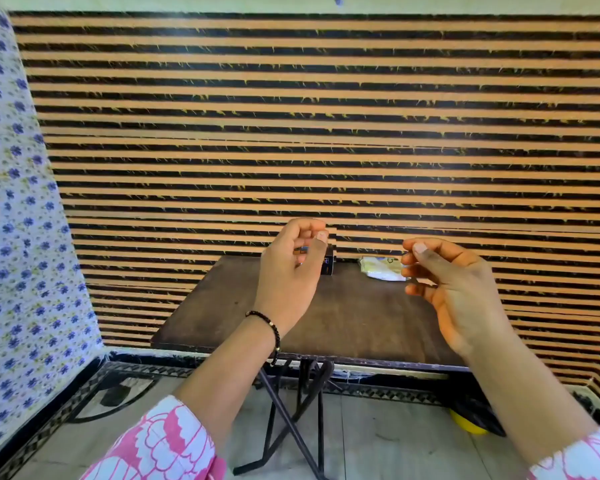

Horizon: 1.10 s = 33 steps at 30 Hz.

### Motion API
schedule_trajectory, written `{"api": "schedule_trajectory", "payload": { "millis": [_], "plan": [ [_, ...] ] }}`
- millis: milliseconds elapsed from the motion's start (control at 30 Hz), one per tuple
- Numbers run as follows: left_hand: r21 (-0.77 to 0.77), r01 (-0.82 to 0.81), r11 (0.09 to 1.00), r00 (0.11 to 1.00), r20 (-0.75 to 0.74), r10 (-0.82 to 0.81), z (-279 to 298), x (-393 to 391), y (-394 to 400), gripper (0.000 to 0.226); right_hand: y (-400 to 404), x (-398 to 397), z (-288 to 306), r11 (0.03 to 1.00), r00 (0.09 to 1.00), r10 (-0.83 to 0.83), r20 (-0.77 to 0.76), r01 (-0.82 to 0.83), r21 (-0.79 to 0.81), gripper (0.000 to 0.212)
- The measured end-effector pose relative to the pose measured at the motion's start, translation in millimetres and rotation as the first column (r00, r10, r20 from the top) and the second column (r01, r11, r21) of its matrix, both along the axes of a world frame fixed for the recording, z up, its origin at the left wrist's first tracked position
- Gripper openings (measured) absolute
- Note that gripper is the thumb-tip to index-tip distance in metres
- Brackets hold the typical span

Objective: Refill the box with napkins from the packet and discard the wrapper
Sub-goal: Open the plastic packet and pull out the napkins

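Note:
A dark box point(327, 260) stands at the far edge of the small brown folding table point(343, 317), mostly hidden behind my left hand point(291, 271). A white and yellow napkin packet point(381, 268) lies to its right at the table's back, partly covered by the fingers of my right hand point(454, 289). Both hands hover above the table with fingers loosely curled and apart, holding nothing. My left wrist wears a dark bead bracelet.
A striped orange and black wall stands right behind the table. A floral-covered seat point(21, 237) fills the left side. A yellow object point(468, 424) lies on the floor under the table's right side, near the crossed metal legs point(298, 410).

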<state>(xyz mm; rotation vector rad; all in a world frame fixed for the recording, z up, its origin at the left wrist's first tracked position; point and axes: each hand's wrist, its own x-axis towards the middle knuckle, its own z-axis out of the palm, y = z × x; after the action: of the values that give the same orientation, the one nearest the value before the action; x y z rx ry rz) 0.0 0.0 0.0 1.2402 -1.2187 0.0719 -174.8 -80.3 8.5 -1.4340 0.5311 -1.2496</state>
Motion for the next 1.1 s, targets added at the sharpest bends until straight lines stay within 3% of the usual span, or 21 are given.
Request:
{"api": "schedule_trajectory", "payload": {
  "millis": [500, 800, 1100],
  "plan": [
    [0.248, 0.054, 0.967, 0.973, -0.232, 0.005, -95.7, 120.6, -166.3, 0.011, -152.9, 95.7, -99.0, 0.924, 0.993, -0.103, -0.06, 0.118, 0.363, 0.025],
    [0.379, 0.149, 0.914, 0.941, -0.338, -0.013, -141.3, 133.3, -263.3, 0.014, -231.7, 109.0, -150.2, 0.841, 0.977, -0.172, -0.128, 0.214, 0.498, 0.02],
    [0.421, 0.172, 0.89, 0.928, -0.373, -0.002, -162.6, 130.6, -404.9, 0.016, -387.2, 127.3, -162.9, 0.812, 0.981, -0.163, -0.105, 0.194, 0.551, 0.023]
  ]
}}
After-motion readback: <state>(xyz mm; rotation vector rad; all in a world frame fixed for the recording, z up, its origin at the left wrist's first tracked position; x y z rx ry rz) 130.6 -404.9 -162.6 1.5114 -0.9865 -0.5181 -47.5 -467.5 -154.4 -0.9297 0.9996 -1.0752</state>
